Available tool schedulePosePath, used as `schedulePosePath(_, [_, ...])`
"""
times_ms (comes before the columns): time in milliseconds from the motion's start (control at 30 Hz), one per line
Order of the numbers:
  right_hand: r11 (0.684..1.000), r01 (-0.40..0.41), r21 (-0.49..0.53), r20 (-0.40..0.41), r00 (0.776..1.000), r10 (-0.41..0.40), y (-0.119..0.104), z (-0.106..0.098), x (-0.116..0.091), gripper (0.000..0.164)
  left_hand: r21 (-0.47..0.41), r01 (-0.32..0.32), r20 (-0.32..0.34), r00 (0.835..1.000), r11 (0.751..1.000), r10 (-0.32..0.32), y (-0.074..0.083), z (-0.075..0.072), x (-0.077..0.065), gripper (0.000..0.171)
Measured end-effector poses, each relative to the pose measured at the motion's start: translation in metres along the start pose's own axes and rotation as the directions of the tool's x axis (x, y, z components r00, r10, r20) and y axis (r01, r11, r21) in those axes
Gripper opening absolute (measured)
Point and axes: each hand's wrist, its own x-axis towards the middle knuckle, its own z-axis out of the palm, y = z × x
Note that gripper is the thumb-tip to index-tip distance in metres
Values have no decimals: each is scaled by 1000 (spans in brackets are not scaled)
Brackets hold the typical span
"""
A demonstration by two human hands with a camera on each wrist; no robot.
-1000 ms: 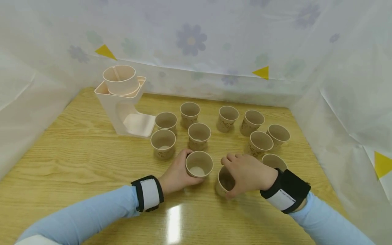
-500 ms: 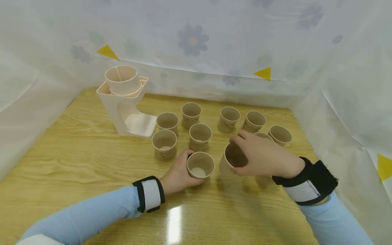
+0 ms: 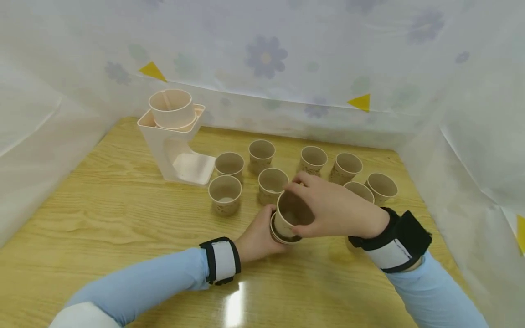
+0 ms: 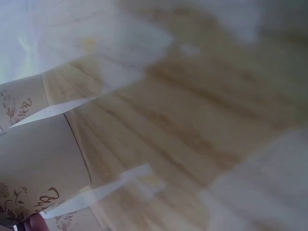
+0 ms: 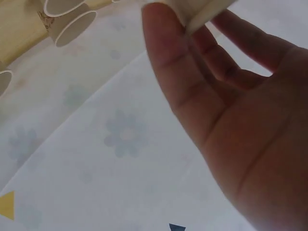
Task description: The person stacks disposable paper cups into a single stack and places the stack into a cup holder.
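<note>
My left hand (image 3: 259, 238) grips a brown paper cup (image 3: 275, 234) on the table from its left side. A second paper cup (image 3: 293, 210) is held at its rim by my right hand (image 3: 334, 207), tilted, its base inside the mouth of the lower cup. In the left wrist view a paper cup (image 4: 36, 163) with a brown flower print stands near, with a fingertip below it. The right wrist view shows my thumb and fingers pinching the pale cup wall (image 5: 207, 12) at the top edge.
Several more paper cups stand behind, such as one in the left group (image 3: 224, 196) and one in the right group (image 3: 381, 186). At the back left is a cream coffee-maker-shaped stand (image 3: 164, 146). White flowered sheeting (image 3: 266, 91) encloses the wooden table (image 3: 123, 205).
My right hand has lifted its cup off the table and carried it left, over and into the mouth of the cup that my left hand keeps holding. The head view has shifted slightly.
</note>
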Motion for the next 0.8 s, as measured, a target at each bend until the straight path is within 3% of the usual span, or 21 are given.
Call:
schedulePosePath(333, [998, 47, 47, 25, 999, -48, 15, 31, 1, 68, -35, 15, 19, 1000, 999, -14, 1, 8, 9, 79])
schedulePosePath(500, [997, 66, 51, 14, 998, -67, 20, 46, 3, 79, -26, -1, 8, 1000, 1000, 1, 1, 9, 11, 80])
schedulePosePath(633, [995, 40, 89, 20, 999, -42, 22, 54, 4, 86, -38, 1, 14, 1000, 999, -1, 1, 9, 12, 81])
schedulePosePath(800, [996, 31, 86, 22, 999, -33, 24, 61, 2, 80, -25, 18, 30, 999, 1000, -18, 2, 9, 11, 81])
